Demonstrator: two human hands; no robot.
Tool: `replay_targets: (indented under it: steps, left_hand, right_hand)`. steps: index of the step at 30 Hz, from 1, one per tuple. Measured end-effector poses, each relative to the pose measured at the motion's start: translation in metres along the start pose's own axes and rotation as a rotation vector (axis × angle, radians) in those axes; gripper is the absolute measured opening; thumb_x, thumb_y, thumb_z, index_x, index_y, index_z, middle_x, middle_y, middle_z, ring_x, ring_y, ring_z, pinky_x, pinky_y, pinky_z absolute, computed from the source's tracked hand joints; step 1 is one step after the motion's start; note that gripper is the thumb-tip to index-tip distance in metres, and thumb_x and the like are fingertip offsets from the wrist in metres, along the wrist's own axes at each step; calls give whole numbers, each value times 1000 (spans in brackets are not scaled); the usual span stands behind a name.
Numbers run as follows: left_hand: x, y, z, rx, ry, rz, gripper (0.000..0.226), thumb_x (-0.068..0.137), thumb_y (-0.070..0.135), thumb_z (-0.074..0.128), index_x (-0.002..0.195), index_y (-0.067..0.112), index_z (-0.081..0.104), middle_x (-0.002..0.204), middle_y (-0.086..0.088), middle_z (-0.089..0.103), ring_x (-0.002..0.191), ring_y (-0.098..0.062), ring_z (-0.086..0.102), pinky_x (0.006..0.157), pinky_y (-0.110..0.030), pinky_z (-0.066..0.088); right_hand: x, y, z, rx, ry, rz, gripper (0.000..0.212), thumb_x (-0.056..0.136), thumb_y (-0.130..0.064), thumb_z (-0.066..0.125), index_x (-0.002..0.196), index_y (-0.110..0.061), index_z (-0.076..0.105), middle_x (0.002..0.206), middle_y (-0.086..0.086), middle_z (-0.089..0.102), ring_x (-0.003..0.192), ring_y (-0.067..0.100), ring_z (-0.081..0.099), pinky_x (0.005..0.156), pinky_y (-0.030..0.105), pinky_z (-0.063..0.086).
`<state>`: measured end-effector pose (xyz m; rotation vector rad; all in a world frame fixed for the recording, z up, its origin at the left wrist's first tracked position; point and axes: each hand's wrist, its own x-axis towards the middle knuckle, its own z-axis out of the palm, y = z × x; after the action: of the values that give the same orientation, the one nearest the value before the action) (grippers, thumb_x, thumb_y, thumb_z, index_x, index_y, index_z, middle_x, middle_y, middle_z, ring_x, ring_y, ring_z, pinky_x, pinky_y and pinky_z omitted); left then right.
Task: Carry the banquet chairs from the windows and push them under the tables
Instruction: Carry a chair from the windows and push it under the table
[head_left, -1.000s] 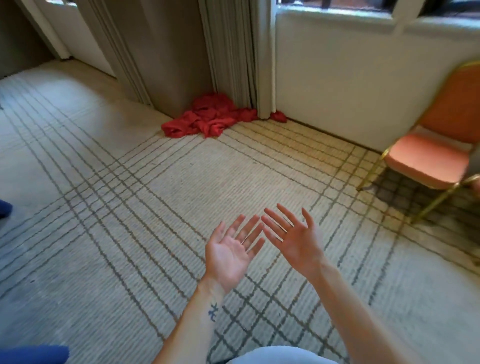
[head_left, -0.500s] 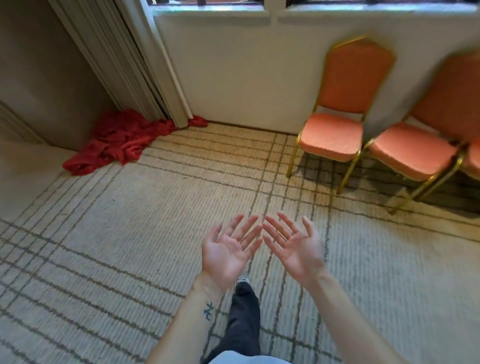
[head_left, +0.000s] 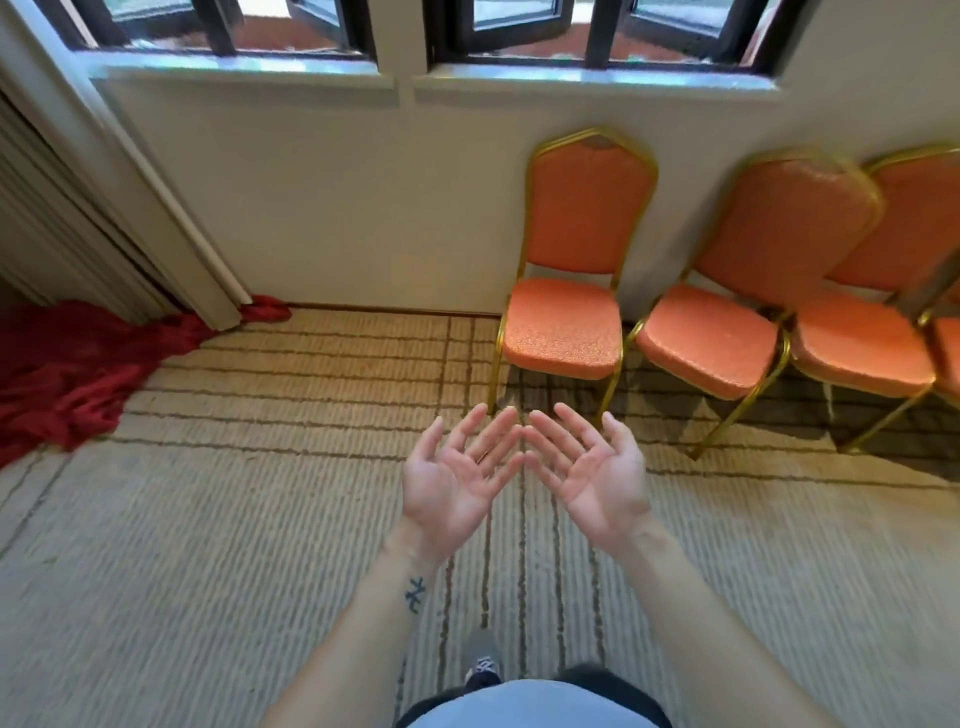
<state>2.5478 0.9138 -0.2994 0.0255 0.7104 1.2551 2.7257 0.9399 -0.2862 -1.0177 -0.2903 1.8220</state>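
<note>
Hands: left hand (head_left: 452, 483) and right hand (head_left: 592, 478) raised, palms up, fingers spread, holding nothing.
Leftmost banquet chair (head_left: 563, 332) below the windows (head_left: 234, 31), just beyond the hands; more chairs (head_left: 711, 338) to its right; red cloth (head_left: 67, 374) well to its left.

Tattoo (head_left: 415, 594) below left hand (head_left: 452, 483), pale-blue shirt (head_left: 530, 709), dark trousers (head_left: 597, 675)

No text, number or brand can be read from where I stand. Two marks noted:

1. Tattoo (head_left: 415, 595), small and dark blue, on the inner side of the left forearm (head_left: 374, 623). It is made of short crossed strokes and looks like a symbol, not letters. Its meaning can't be made out.
2. Pale mark on the top of the grey shoe (head_left: 482, 656), too blurred to read.
</note>
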Motion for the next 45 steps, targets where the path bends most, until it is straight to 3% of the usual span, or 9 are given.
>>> replay_targets:
  steps: [13,24,36,45]
  left_hand:
    - [196,56,59,34,91,33,56,107,44,34,150,9,43,144,-24,58,134,-42,55,122,-56,29]
    - [359,130,162,18,90,100,57,107,45,33,150,8,44,143,-26,57,133,-44,55,120,-56,32]
    - [505,230,173,64,125,34,57,107,47,32,149,11,46,143,-22,59,131,-41,58,120,-56,32]
    - [643,352,189,147,36,-88,55,108,44,31,148,11,47,141,-21,61,130,-40,59,119,-56,33]
  right_hand:
    - [199,-87,28,85,51,33,55,106,-47,36,142,-9,53,133,20,66,123,37,64,113,53,42]
    - [370,-208,97,47,-55,70,56,106,-47,36,143,-8,52,132,19,67,122,36,65,114,53,41]
    - [526,-231,159,96,52,55,55,107,-45,34,143,-7,51,132,20,67,121,37,65,115,54,40]
    - [649,-260,243,138,167,-104,54,107,-44,32,144,-8,51,130,18,68,121,36,66,115,52,40]
